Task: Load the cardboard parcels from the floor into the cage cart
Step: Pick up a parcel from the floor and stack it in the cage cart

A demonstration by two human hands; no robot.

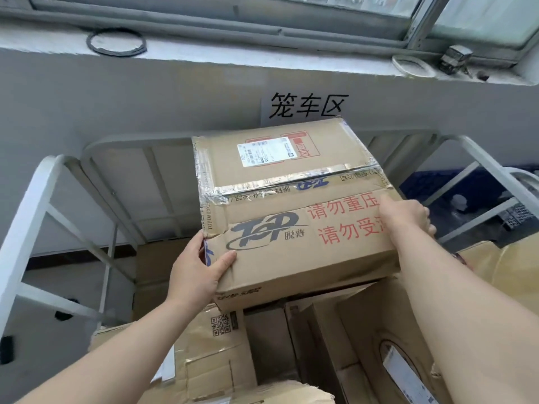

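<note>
A brown cardboard parcel (294, 199) with a blue "TOP" logo, red characters, silver tape and a white label is held up over the cage cart (43, 199). My left hand (198, 269) grips its near left corner, thumb on top. My right hand (405, 220) clasps its right edge. Below it, inside the cart, lie several other cardboard parcels: one with a QR code (215, 345) at the left and one with an oval mark (376, 333) at the right.
The cart's white tube frame (478, 158) rises on the left, back and right. Behind it is a grey wall with a paper sign (306, 106) and a window ledge holding a black cable coil (116, 42). Blue crates (431, 182) stand beyond the cart's right side.
</note>
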